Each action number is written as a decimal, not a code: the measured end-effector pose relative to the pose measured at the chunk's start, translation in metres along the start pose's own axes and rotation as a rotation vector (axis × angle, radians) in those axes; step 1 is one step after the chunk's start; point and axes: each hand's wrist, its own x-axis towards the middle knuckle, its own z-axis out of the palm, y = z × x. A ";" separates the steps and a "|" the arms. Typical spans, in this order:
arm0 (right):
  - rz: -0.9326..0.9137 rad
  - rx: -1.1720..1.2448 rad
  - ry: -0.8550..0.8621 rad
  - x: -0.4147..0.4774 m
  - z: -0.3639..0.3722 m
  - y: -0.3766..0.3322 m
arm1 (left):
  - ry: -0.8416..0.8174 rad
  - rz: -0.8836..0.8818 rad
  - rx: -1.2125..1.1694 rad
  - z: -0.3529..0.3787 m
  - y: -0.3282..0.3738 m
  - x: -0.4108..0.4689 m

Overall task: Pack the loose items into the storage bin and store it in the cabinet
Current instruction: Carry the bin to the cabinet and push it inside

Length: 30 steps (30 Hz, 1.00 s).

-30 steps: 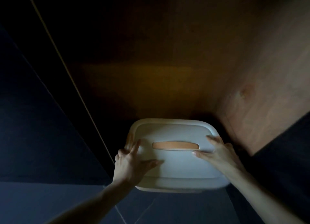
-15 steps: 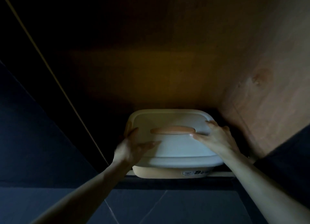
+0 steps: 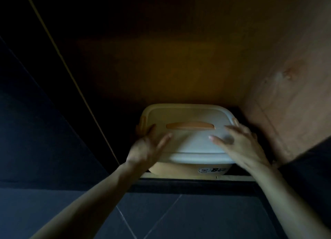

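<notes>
The storage bin [image 3: 188,116] is cream with a pale closed lid and an orange recessed handle [image 3: 190,126]. It stands inside the dark cabinet, on the shelf just behind the front edge [image 3: 232,178]. My left hand [image 3: 146,149] lies at the lid's near left corner, fingers spread and blurred. My right hand [image 3: 240,143] rests flat on the lid's near right side, fingers apart. Neither hand is closed around anything. The bin's contents are hidden under the lid.
The wooden right wall [image 3: 286,95] of the cabinet runs close to the bin's right side. A dark cabinet door [image 3: 35,131] stands open at the left. Dark floor tiles [image 3: 179,212] lie below the shelf edge. The cabinet's back is in shadow.
The bin has slid deeper into the cabinet and now sits fully on the shelf. Both hands followed it forward, and their fingers have loosened on the lid.
</notes>
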 end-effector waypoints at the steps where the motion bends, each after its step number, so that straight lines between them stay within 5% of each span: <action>1: -0.124 -0.058 0.053 -0.013 0.005 -0.001 | 0.067 0.147 0.242 0.005 -0.004 -0.008; 4: -0.496 -0.191 0.174 -0.038 0.018 -0.007 | 0.117 0.496 0.429 0.018 -0.005 -0.031; 6: -0.543 -0.179 0.176 -0.034 0.016 -0.011 | 0.125 0.494 0.419 0.015 -0.003 -0.022; 17: -0.452 -0.122 0.129 -0.008 0.029 -0.010 | -0.020 0.355 0.145 -0.002 -0.023 0.008; 22: -0.422 0.062 0.019 -0.007 0.021 -0.001 | 0.111 0.331 0.093 0.002 -0.034 0.011; 30: -0.351 0.061 0.117 -0.004 0.019 0.016 | 0.297 0.238 -0.037 0.021 -0.034 0.001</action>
